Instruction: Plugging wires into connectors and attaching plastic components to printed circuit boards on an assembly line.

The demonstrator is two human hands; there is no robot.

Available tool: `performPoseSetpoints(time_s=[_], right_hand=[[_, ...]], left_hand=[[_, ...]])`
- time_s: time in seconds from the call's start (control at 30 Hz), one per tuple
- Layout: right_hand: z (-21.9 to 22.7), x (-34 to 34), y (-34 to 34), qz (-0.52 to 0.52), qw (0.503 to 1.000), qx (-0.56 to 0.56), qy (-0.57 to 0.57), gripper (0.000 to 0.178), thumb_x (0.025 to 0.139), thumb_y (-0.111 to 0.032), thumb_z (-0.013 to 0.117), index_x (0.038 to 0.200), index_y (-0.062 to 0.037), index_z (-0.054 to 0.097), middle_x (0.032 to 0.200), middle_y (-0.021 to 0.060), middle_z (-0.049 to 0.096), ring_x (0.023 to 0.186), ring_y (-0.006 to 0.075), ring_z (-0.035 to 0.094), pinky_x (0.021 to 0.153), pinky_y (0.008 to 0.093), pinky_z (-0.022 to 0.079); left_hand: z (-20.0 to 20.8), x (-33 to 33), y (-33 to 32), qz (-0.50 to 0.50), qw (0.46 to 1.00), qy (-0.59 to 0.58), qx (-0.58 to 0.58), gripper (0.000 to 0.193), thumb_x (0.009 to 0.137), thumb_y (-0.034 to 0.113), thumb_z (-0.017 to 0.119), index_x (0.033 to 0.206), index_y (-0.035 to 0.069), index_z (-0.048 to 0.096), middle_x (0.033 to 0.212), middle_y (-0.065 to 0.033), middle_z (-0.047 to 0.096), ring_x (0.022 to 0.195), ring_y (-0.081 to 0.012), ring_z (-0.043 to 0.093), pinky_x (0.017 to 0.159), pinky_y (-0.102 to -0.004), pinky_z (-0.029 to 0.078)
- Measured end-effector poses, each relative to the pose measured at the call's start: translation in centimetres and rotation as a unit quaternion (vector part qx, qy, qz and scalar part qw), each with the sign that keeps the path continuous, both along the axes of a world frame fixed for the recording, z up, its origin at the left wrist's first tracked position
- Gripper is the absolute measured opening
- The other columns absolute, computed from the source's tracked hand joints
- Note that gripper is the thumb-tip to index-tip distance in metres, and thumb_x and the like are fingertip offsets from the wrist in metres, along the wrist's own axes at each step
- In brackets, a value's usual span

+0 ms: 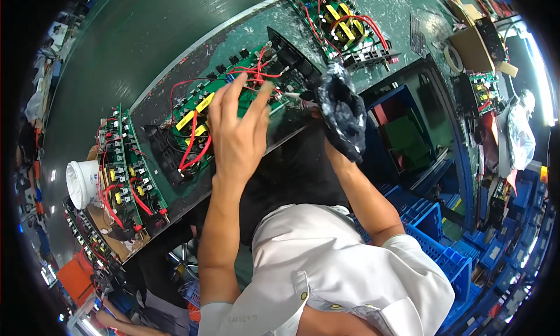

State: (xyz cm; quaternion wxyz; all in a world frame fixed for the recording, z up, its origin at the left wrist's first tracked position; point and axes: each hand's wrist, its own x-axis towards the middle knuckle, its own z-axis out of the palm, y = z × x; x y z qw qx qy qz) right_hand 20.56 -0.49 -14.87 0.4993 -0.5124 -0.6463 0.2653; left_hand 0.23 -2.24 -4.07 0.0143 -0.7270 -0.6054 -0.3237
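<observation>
Bearing printed yellow parts (205,102), circuit board (249,61) beneath spread left hand (238,129), right hand (316,112) mostly hidden, grip unclear

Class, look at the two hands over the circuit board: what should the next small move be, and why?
Probably ease the pale tip of the black-wrapped tool slightly closer to the red wires. It points toward the circuit board, and the left hand has its fingers spread near those wires. Whether the tip already touches is unclear.
</observation>
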Motion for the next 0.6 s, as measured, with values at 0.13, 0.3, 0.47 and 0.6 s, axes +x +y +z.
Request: performPoseSetpoints(time_s=[0.13, 0.3, 0.47, 0.6], right_hand=[[7.0, 3.3, 1.7, 0.073, 0.986, -0.072, 0.13, 0.024, 0.097, -0.003, 0.06, 0.121, -0.0035, 0.06, 0.106, 0.0108, 0.066, 0.089, 0.0193, 0.067, 0.075, 0.0296, 0.056], [13.5, 11.1, 7.2, 0.148, 0.882, -0.067, 0.442, 0.019, 0.095, 0.001, 0.062, 0.113, -0.0023, 0.064, 0.103, 0.0103, 0.069, 0.084, 0.0218, 0.067, 0.076, 0.035, 0.056], [18.5, 19.4, 20.2, 0.059, 0.952, -0.033, 0.3, 0.019, 0.095, -0.007, 0.064, 0.113, -0.001, 0.065, 0.107, 0.0136, 0.07, 0.099, 0.0251, 0.067, 0.08, 0.0339, 0.053], [16.0, 28.3, 30.3, 0.051, 0.965, -0.178, -0.188, 0.022, 0.096, -0.014, 0.059, 0.11, 0.0012, 0.063, 0.092, 0.0042, 0.065, 0.077, 0.0136, 0.061, 0.068, 0.0251, 0.047]], left_hand=[[2.9, -0.7, -4.9, -0.062, 0.99, -0.122, 0.023, 0.03, 0.084, 0.006, 0.069, 0.114, 0.004, 0.07, 0.118, -0.0156, 0.064, 0.105, -0.0364, 0.061, 0.094, -0.0459, 0.048], [-0.2, -1.0, -11.4, -0.122, 0.909, -0.319, -0.239, 0.027, 0.085, 0.004, 0.071, 0.111, -0.001, 0.069, 0.11, -0.016, 0.068, 0.098, -0.0311, 0.067, 0.085, -0.0358, 0.053], [-11.7, -2.5, -18.7, 0.069, 0.921, -0.179, -0.341, 0.027, 0.087, 0.011, 0.07, 0.113, 0.004, 0.069, 0.113, -0.0143, 0.066, 0.104, -0.0358, 0.062, 0.092, -0.0395, 0.049], [-15.0, -3.2, -20.9, 0.14, 0.915, -0.136, -0.354, 0.025, 0.087, 0.017, 0.069, 0.111, 0.009, 0.07, 0.111, -0.0092, 0.064, 0.104, -0.034, 0.058, 0.091, -0.0451, 0.047]])
